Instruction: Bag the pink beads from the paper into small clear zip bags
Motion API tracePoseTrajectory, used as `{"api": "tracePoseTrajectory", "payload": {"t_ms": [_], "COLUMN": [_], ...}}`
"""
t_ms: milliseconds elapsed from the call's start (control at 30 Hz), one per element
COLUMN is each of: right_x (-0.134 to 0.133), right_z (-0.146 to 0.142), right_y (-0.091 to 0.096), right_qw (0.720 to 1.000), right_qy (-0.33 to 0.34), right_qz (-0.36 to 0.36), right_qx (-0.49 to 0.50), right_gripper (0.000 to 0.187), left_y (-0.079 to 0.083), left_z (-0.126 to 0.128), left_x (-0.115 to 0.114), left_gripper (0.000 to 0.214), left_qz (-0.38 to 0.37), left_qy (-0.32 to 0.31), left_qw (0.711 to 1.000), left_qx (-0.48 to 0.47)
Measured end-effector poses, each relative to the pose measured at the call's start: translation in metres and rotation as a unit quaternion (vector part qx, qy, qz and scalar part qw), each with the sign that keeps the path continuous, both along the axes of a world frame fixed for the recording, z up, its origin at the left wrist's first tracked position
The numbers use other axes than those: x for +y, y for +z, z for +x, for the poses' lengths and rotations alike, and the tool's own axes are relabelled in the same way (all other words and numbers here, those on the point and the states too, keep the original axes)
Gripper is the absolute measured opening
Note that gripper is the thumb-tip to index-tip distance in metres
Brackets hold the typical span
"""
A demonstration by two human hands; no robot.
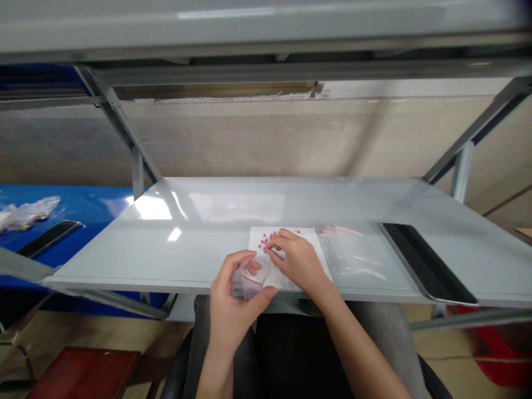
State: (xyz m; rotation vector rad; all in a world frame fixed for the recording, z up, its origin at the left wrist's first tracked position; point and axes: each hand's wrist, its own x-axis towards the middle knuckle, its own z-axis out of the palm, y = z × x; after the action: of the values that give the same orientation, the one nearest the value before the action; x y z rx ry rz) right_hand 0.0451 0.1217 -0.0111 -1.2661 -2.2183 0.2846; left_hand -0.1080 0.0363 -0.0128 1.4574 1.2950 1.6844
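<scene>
My left hand (pixel 233 299) holds a small clear zip bag (pixel 251 280) with a red seal line at the table's front edge, thumb and fingers pinching its mouth apart. My right hand (pixel 296 259) rests on a white sheet (pixel 255 239), fingertips curled down onto several small pink beads (pixel 263 240) scattered there. The beads lie just left of the right fingertips, close to the bag's mouth. Whether a bead is pinched between the fingers is hidden.
A pile of clear zip bags (pixel 351 252) lies right of the sheet on the grey table (pixel 174 244). A black tray (pixel 428 269) sits at the right. A blue bench (pixel 87 208) at left carries packets (pixel 25 213) and a dark flat device (pixel 47 237).
</scene>
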Motion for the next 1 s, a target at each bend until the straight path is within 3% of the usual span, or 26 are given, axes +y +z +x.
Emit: {"api": "tracePoseTrajectory", "payload": {"t_ms": [167,300,433,567,667,800,900,1000], "right_x": [-0.006,-0.023,-0.037,-0.034,-0.025,-0.014,-0.008,-0.004], "right_z": [0.007,0.010,0.011,0.016,0.018,0.013,0.008,0.006], "right_y": [0.011,0.035,0.053,0.052,0.043,0.028,0.017,0.007], "right_qw": [0.998,0.973,0.944,0.898,0.879,0.925,0.964,0.983], "right_qy": [0.016,0.083,0.162,0.218,0.178,0.097,0.077,0.063], "right_qz": [0.017,0.037,-0.026,-0.088,-0.098,-0.062,-0.008,0.008], "right_qx": [0.062,0.214,0.287,0.372,0.432,0.363,0.256,0.173], "right_gripper": [0.010,0.010,0.013,0.014,0.012,0.010,0.011,0.013], "left_y": [0.000,0.002,0.002,-0.001,-0.003,-0.003,-0.002,-0.002], "left_z": [-0.002,0.000,0.002,0.000,-0.001,-0.001,0.000,0.000], "left_x": [-0.001,-0.001,-0.003,-0.002,-0.001,-0.001,-0.001,0.000], "left_gripper": [0.042,0.043,0.047,0.049,0.055,0.070,0.072,0.067], "left_qz": [-0.010,-0.029,-0.044,-0.021,0.019,0.097,0.167,0.192], "left_qy": [-0.017,-0.028,-0.043,-0.084,-0.123,-0.152,-0.147,-0.148], "left_qw": [1.000,0.999,0.998,0.996,0.987,0.973,0.969,0.968], "left_qx": [-0.006,0.015,0.011,-0.028,-0.102,-0.147,-0.108,-0.063]}}
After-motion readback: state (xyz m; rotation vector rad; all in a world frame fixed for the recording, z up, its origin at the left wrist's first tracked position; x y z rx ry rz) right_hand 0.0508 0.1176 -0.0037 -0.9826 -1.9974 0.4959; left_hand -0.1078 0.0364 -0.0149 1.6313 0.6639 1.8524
